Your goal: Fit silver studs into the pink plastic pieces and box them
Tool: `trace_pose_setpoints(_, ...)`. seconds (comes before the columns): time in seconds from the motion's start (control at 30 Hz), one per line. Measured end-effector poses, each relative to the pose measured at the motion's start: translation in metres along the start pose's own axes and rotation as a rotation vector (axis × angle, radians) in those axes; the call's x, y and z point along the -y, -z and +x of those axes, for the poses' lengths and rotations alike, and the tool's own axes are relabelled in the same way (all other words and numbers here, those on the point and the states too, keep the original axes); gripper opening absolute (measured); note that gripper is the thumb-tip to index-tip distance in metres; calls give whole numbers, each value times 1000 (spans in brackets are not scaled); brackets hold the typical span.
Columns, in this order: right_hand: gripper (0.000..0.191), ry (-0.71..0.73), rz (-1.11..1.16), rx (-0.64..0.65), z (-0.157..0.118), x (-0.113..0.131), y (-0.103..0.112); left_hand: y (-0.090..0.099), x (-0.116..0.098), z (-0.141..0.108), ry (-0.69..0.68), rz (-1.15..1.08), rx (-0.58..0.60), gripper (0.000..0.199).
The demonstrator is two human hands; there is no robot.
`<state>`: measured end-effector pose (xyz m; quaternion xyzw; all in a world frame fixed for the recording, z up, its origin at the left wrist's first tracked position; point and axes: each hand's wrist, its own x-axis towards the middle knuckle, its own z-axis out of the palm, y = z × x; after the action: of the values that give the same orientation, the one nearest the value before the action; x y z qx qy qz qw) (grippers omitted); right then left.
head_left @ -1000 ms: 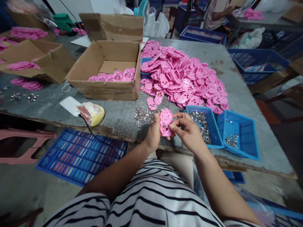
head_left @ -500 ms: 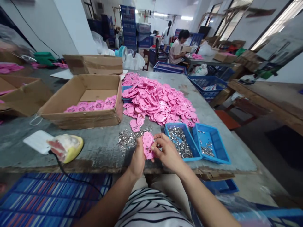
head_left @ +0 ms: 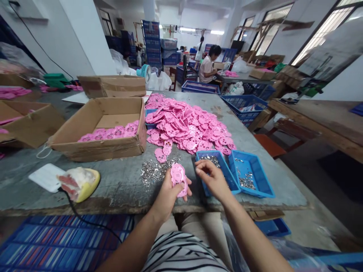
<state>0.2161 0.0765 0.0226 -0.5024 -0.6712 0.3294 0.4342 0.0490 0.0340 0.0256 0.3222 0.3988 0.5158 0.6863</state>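
My left hand (head_left: pixel 168 194) holds a pink plastic piece with a scalloped edge (head_left: pixel 178 174), thumb across its lower part. Over the near left side of a blue tray (head_left: pixel 236 187) is my right hand (head_left: pixel 211 177), thumb and fingertips pinched together; anything between them is too small to make out. Small shiny metal parts lie in that tray, partly hidden by the hand. Another blue tray (head_left: pixel 268 185) beside it has fewer of them. Loose metal parts (head_left: pixel 153 172) are spread on the table behind my left hand. Beyond them rises a large heap of similar pink pieces (head_left: pixel 187 124).
An open cardboard box (head_left: pixel 96 151) with pink pieces stands on the left of the grey table (head_left: pixel 119 181). Nearer lies a yellow-edged object wrapped in clear plastic (head_left: pixel 85 185), with a black cable. A seated person (head_left: pixel 208 68) works at a farther table.
My right hand has left the pink piece and moved right to the blue tray. The left hand still holds the piece, its thumb now lying over it. The view has tilted slightly.
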Motion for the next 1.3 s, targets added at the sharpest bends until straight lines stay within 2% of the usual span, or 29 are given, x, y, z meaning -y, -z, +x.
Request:
trace_pose_setpoints(0.07, 8, -26, -161, -88, 7, -11, 21, 4, 3, 0, -7, 15, -22, 44)
trace_pose_setpoints(0.13, 6, -124, -423, -72, 12, -17, 40, 8, 9, 1, -13, 36, -44, 43)
trace_pose_setpoints(0.23, 21, -301, -890, 193, 15, -17, 55, 12, 21, 4, -4, 77, -43, 44)
trace_pose_setpoints(0.27, 26, -334, -991, 276, 15, -16, 56, 12, 26, 6, 2, 83, -40, 45)
trace_pose_setpoints(0.33, 32, -361, -1077, 351, 14, -14, 53, 12, 34, 8, 4, 79, -46, 44)
trace_pose_setpoints(0.53, 34, -375, -1021, 399, 13, -16, 40, 14, 51, 11, 12, 106, -70, 46)
trace_pose_setpoints(0.8, 39, -386, -999, 404, 12, -17, 40, 29, 61, 18, 28, 131, -61, 49)
trace_pose_setpoints(1.07, 40, -407, -963, 349, 12, -15, 42, 28, 67, 22, 45, 125, -45, 52)
trace_pose_setpoints(1.17, 37, -416, -954, 326, 13, -15, 42, 30, 66, 24, 45, 137, -53, 49)
trace_pose_setpoints(1.3, 33, -412, -932, 324, 14, -19, 42, 30, 64, 24, 51, 144, -80, 54)
